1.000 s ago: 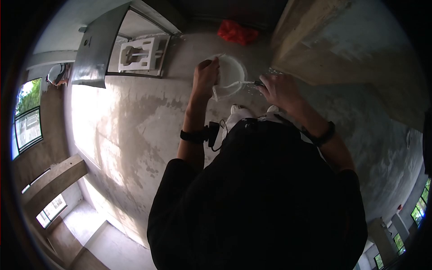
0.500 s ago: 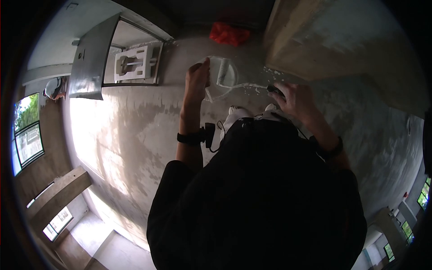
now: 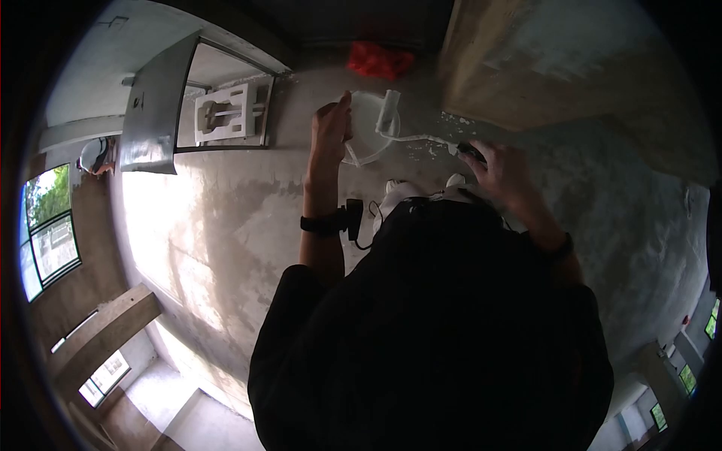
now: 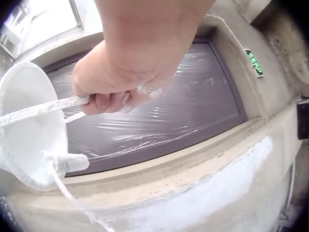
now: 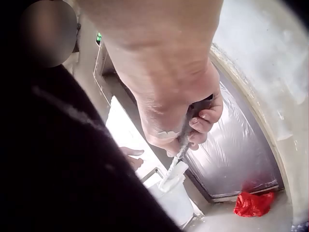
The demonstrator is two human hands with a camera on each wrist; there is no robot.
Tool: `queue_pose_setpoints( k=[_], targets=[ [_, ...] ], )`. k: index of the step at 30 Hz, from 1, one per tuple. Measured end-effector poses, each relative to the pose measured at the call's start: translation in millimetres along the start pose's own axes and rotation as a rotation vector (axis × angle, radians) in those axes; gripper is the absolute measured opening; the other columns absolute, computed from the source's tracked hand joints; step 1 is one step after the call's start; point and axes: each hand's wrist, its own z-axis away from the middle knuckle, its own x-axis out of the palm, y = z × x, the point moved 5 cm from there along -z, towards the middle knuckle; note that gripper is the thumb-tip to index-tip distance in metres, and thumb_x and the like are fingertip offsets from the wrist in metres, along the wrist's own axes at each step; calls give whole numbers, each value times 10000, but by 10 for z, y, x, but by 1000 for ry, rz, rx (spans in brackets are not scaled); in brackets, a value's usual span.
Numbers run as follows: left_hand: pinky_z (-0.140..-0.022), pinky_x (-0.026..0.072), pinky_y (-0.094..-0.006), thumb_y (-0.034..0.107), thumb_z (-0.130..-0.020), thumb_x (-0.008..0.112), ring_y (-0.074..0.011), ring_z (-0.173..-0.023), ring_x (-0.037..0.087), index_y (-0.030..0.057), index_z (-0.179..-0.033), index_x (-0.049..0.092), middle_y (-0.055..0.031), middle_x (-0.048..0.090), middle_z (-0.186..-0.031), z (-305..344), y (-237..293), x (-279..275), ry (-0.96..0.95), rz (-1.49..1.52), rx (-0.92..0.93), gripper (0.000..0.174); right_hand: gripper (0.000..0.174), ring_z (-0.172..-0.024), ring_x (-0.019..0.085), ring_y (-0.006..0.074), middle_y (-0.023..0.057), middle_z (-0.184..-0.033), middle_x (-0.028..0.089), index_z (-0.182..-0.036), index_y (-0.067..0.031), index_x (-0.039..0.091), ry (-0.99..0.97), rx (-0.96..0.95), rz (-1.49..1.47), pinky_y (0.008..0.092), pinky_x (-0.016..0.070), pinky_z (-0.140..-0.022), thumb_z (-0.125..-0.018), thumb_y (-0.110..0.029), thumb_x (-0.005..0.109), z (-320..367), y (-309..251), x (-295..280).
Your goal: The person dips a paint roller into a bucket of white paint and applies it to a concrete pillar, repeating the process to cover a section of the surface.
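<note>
My left hand [image 3: 329, 140] grips the handle [image 4: 46, 110] of a white bucket [image 3: 366, 137], which hangs in front of my legs. In the left wrist view, white paint coats the inside of the bucket. My right hand [image 3: 502, 173] holds a small paint roller by its dark grip [image 5: 190, 118], fingers curled round it. A paint-covered rod runs from the grip to the roller head [image 3: 388, 113], which overlaps the bucket's right rim in the head view. The left wrist view has the paint-coated roller head [image 4: 73, 163] at the bucket's near side.
A crumpled red bag [image 3: 380, 60] lies on the floor beyond the bucket. White splashes [image 3: 429, 149] spot the floor. To the left, white foam packing [image 3: 226, 113] shows inside a framed opening. A plastic-covered dark door [image 4: 193, 96] stands ahead; another person [image 3: 96, 156] is far left.
The roller head has come up out of the bucket and shifted right to its rim. My right hand has moved right with the grip, while my left keeps hold of the handle.
</note>
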Motion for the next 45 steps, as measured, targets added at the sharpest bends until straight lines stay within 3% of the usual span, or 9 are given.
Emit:
queue_pose_setpoints(
  k=[2, 14, 20, 22, 31, 35, 38, 41, 45],
  targets=[
    [-407, 218, -221, 318, -877, 644, -41, -445, 270, 142, -652, 467, 77, 328, -561, -3, 13, 10, -14, -4, 21, 336, 330, -670, 654, 296, 116, -792, 671, -945, -63, 659, 112, 1, -16, 377, 511, -582, -827, -371, 646, 21, 59, 0],
    [-423, 243, -232, 324, -868, 645, -55, -454, 299, 113, -686, 512, 68, 354, -566, -38, -80, 132, -49, 18, 45, 309, 345, -655, 652, 316, 140, -740, 661, -943, -78, 663, 119, 80, 13, 398, 516, -586, -858, -405, 591, 251, 266, 137],
    [-428, 239, -230, 306, -880, 631, -52, -460, 300, 127, -670, 484, 71, 340, -563, -146, -127, 104, 7, -21, -67, 313, 348, -646, 652, 311, 129, -741, 663, -895, -83, 657, 143, 123, 8, 399, 508, -562, -866, -421, 578, 263, 305, 201],
    [-407, 240, -264, 267, -886, 617, -76, -428, 284, 84, -654, 504, 41, 363, -531, -102, -130, 146, -6, 21, -39, 317, 346, -643, 652, 309, 125, -741, 663, -876, -87, 655, 164, 134, 29, 396, 507, -558, -866, -424, 578, 329, 320, 163],
    [-424, 238, -254, 291, -887, 618, -63, -443, 272, 123, -626, 452, 60, 336, -540, -124, -182, 113, -66, 44, -23, 352, 337, -602, 642, 296, 111, -691, 651, -871, -101, 668, 217, 120, 18, 376, 502, -539, -841, -432, 609, 387, 426, 319],
    [-415, 228, -256, 282, -893, 604, -61, -436, 264, 126, -623, 452, 58, 324, -529, -138, -221, 80, -45, 14, -37, 348, 354, -618, 645, 302, 120, -690, 651, -905, -99, 679, 158, 220, -28, 384, 508, -560, -832, -440, 614, 413, 479, 297],
    [-413, 229, -254, 285, -900, 601, -59, -435, 272, 137, -620, 442, 65, 321, -532, -135, -249, 78, -66, 37, -39, 354, 361, -632, 648, 308, 117, -701, 656, -908, -98, 678, 244, 240, -22, 390, 512, -574, -845, -445, 600, 378, 647, 217],
    [-406, 226, -242, 297, -900, 609, -50, -431, 269, 146, -623, 436, 73, 309, -538, -133, -238, 70, -121, 69, -31, 360, 374, -632, 648, 302, 105, -695, 658, -907, -96, 677, 346, 435, -104, 389, 509, -572, -861, -454, 580, 384, 795, -24],
    [-403, 205, -233, 315, -890, 629, -40, -434, 255, 162, -629, 432, 79, 286, -538, -122, -239, 17, -76, 34, -105, 362, 371, -739, 674, 233, 99, -796, 681, -1013, -82, 661, 414, 549, -180, 321, 506, -632, -887, -420, 574, 309, 1020, -467]
  ],
)
